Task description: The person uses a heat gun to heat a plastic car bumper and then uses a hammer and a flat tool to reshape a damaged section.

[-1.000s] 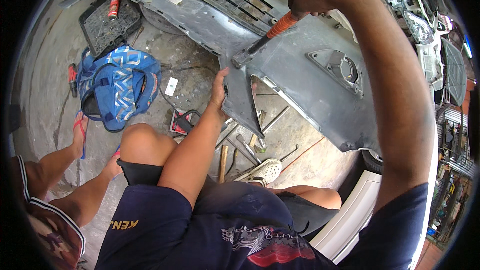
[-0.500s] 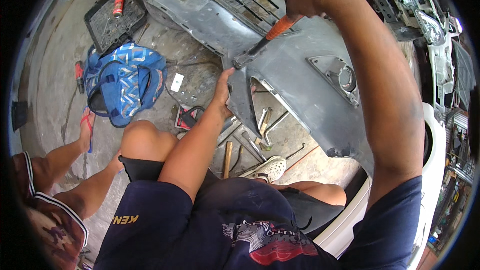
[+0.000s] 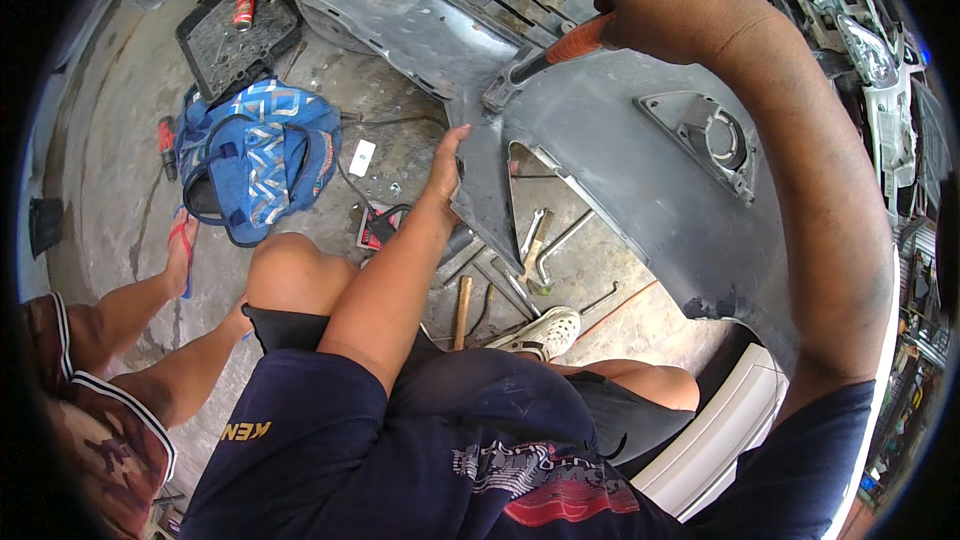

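Note:
A large grey car bumper (image 3: 600,120) spans the view in front of me. My left hand (image 3: 446,172) grips its edge, thumb on the upper face and the other fingers hidden beneath, beside a narrow pointed corner piece (image 3: 487,195). In my right hand (image 3: 650,5), closed and raised at the top, is a hammer (image 3: 570,43) with an orange grip and dark shaft. Its metal head (image 3: 502,90) hangs over the bumper just beyond my left thumb; whether it touches the surface I cannot tell.
Several wrenches, a brush (image 3: 536,242) and a wooden handle (image 3: 462,312) lie on the concrete below the bumper. Leftward are a blue bag (image 3: 262,155), a black tray (image 3: 215,50) with a red can (image 3: 244,6), and another person's legs (image 3: 150,340). A white car stands at right.
The hammer head has shifted up and to the right, away from my left thumb, as my right hand moved slightly right. My left hand keeps its grip on the bumper edge.

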`<state>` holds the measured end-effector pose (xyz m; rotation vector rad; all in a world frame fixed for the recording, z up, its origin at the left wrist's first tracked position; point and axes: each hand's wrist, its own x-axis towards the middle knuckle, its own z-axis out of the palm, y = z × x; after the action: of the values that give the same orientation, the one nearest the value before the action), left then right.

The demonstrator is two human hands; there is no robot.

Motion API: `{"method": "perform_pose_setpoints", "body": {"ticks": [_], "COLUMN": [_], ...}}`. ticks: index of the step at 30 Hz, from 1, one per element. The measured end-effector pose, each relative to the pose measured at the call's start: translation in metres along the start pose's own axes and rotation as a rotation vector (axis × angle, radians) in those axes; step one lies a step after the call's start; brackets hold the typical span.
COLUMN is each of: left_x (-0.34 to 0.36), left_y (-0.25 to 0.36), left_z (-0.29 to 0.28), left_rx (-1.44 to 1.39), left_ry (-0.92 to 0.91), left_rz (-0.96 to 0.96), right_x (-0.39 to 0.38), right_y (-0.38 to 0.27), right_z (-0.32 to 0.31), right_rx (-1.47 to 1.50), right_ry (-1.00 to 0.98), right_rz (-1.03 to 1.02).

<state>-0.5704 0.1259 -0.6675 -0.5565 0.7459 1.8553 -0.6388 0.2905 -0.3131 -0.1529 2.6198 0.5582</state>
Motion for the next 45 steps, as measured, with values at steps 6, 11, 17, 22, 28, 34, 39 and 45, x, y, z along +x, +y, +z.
{"method": "perform_pose_setpoints", "body": {"ticks": [6, 11, 17, 22, 28, 34, 39, 45], "left_x": [0.009, 0.016, 0.009, 0.009, 0.011, 0.013, 0.013, 0.013], "left_y": [-0.003, -0.007, -0.004, -0.005, -0.008, -0.005, -0.005, -0.005], "left_z": [-0.001, -0.008, -0.006, -0.004, -0.004, -0.005, -0.005, -0.006], "left_rx": [-0.133, -0.225, -0.154, -0.163, -0.203, -0.205, -0.192, -0.198], "left_ry": [0.002, -0.037, -0.044, -0.075, -0.075, -0.082, -0.080, -0.116], "left_rz": [-0.052, -0.088, -0.066, -0.020, -0.039, -0.061, -0.029, -0.019], "right_x": [0.006, 0.016, 0.010, 0.020, 0.025, 0.028, 0.024, 0.018], "right_y": [-0.011, -0.019, -0.014, -0.005, -0.011, -0.025, -0.012, 0.011], "right_z": [0.000, -0.007, -0.011, -0.014, -0.012, -0.020, -0.011, 0.003], "right_rx": [-0.050, 0.005, -0.036, -0.059, -0.016, 0.027, -0.025, -0.009], "right_ry": [0.061, -0.033, 0.021, -0.031, -0.031, -0.044, -0.022, -0.154], "right_rz": [-0.006, -0.035, -0.064, -0.028, -0.052, 0.039, 0.075, 0.059]}}
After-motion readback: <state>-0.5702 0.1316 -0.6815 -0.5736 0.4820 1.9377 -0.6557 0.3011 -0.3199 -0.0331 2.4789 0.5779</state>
